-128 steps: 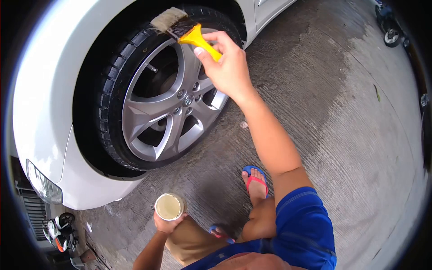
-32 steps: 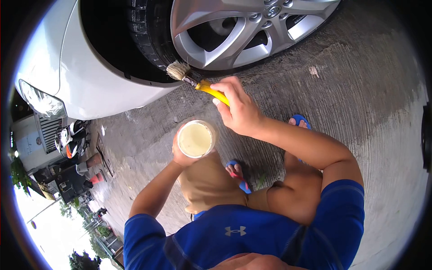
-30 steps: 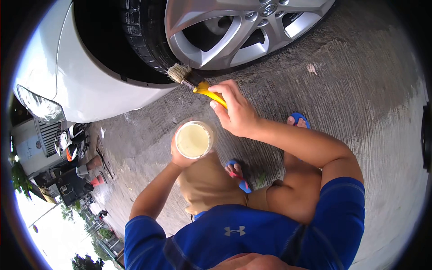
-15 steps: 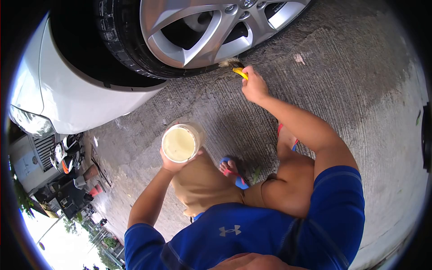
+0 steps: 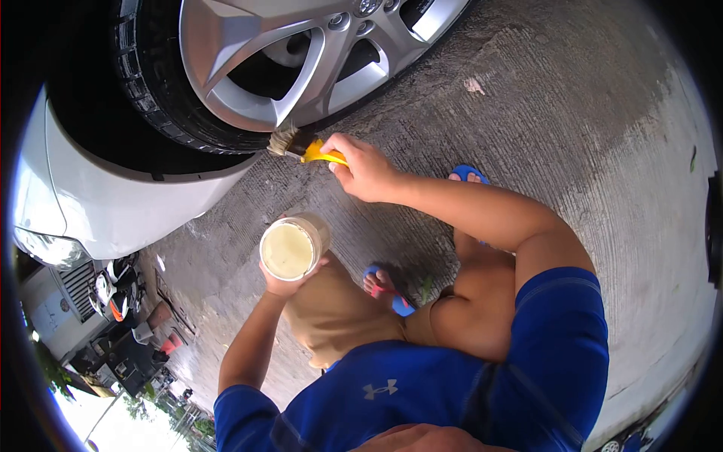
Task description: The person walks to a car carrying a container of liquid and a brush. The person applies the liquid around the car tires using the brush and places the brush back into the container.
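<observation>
Brush (image 5: 310,151) moved along tyre (image 5: 160,83) toward bumper (image 5: 151,200), pinched by right hand (image 5: 367,172). Shirt (image 5: 429,361) below that hand: grey logo (image 5: 379,389). Left hand (image 5: 285,285) clasps tub (image 5: 319,232) of pale liquid (image 5: 288,252).

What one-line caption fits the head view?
Right hand holds a yellow-handled brush close to the tire; left hand holds a tub of pale contents.

Head camera, facing down over the hands (image 5: 367,170)
</observation>
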The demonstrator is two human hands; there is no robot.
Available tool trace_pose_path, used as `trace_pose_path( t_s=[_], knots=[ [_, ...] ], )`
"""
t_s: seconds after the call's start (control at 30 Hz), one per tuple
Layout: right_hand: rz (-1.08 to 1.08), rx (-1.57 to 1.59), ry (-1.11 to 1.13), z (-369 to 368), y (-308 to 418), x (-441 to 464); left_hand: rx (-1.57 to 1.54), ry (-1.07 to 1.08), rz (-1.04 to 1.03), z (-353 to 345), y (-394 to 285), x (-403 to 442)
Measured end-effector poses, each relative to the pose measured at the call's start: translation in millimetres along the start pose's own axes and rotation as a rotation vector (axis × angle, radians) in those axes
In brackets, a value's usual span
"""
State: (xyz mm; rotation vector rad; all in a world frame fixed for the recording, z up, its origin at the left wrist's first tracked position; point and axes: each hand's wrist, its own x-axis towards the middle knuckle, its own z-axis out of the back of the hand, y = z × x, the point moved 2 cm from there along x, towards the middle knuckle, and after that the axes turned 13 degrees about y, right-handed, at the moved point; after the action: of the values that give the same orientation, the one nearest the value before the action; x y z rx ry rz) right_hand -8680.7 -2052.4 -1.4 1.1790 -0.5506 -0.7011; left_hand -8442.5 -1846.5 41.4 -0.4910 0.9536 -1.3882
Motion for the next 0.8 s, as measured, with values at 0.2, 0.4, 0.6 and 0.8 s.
trace_pose_path(
  t_s=[0.2,0.4,0.6,0.8],
  knots=[
    [-0.388,-0.307,-0.07,62,-133,-3,-0.05,0.087,0.042,2,-5,2],
    [-0.728,-0.472,-0.256,155,-152,1,0.104,0.123,0.052,5,-2,-1],
    [-0.723,-0.506,-0.259,149,-150,2,-0.029,0.032,0.004,2,-7,3],
    [-0.468,-0.3,-0.028,59,-91,17,0.146,-0.031,-0.004,2,-12,13]
  ],
)
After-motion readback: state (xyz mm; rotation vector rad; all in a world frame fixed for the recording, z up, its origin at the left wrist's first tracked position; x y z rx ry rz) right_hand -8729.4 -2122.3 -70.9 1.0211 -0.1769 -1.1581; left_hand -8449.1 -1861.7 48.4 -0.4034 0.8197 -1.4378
